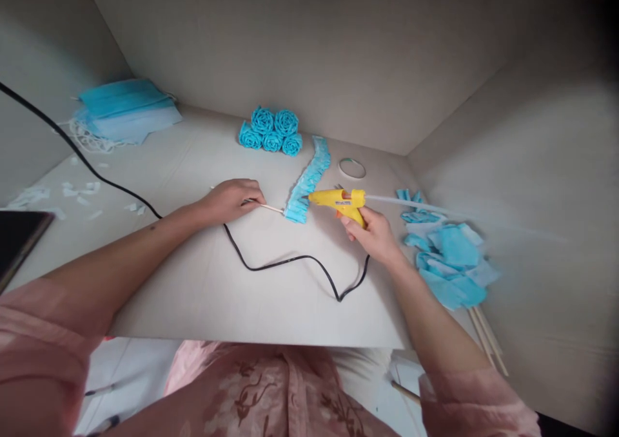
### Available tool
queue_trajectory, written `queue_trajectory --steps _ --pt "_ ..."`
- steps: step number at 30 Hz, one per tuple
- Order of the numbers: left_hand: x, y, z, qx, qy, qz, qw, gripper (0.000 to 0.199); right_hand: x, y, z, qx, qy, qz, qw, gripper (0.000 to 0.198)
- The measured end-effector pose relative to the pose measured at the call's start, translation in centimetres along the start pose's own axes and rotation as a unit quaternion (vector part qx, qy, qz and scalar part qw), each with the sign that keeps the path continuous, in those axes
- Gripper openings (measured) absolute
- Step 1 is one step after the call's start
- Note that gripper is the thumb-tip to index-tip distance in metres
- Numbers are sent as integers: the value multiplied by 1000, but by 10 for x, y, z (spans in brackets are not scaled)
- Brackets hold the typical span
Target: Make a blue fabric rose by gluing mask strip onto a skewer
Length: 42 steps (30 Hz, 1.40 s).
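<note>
Where a stack of blue masks (126, 105) ends on the far left, white scraps (80, 192) are scattered nearer the person. Farther right, the left hand (235, 200) holds a thin stick (271, 207) in a narrow pinch. It should be light and stiff, easy to twirl, best taken near its outer end as it is here; its free end points right, out of the pinch, and reaches the near end of the ruffled blue strip (309, 179). Beyond that hand sit five rolled blue flowers (272, 142). The strip, flat on the table between the two hands and held by neither, looks feather-light and soft, its pleats easily crushed, so an edge is the place to take it. Right of it, the yellow glue gun (333, 198) would be rigid and the heaviest thing here, to be held only by its handle, away from the nozzle. The right hand (380, 234) is wrapped around that handle, with the nozzle over the strip; whether it touches, I cannot tell. At the right edge lies a heap of blue pieces (449, 253).
</note>
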<state>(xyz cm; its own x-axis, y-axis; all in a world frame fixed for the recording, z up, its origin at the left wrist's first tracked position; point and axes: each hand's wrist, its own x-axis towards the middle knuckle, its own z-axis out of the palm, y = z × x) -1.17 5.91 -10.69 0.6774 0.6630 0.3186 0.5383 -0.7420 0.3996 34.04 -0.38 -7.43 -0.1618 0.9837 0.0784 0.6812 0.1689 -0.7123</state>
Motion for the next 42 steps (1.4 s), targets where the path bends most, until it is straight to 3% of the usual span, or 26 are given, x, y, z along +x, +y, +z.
queue_trajectory --steps 6,12,18,24,30,35,42 --pt "0 1 0 0 -2 1 1000 28 2 2 0 -82 -3 -30 996 30" --pt "0 0 0 -3 2 -2 1000 26 0 1 -4 -18 -1 -7 1000 34" --pt "0 0 1 2 1 1 1000 28 1 -2 4 -78 -6 -36 996 29" --pt "0 -1 1 3 1 6 1000 26 1 -1 -1 0 -7 -10 1000 37" --pt "0 -2 2 -1 6 4 1000 25 1 -2 1 -44 -20 -20 999 34" --pt "1 -1 1 5 -3 3 1000 25 0 -2 -1 32 -19 -3 999 39" --pt "1 -1 1 7 -2 6 1000 26 3 0 3 -16 -27 -8 999 32"
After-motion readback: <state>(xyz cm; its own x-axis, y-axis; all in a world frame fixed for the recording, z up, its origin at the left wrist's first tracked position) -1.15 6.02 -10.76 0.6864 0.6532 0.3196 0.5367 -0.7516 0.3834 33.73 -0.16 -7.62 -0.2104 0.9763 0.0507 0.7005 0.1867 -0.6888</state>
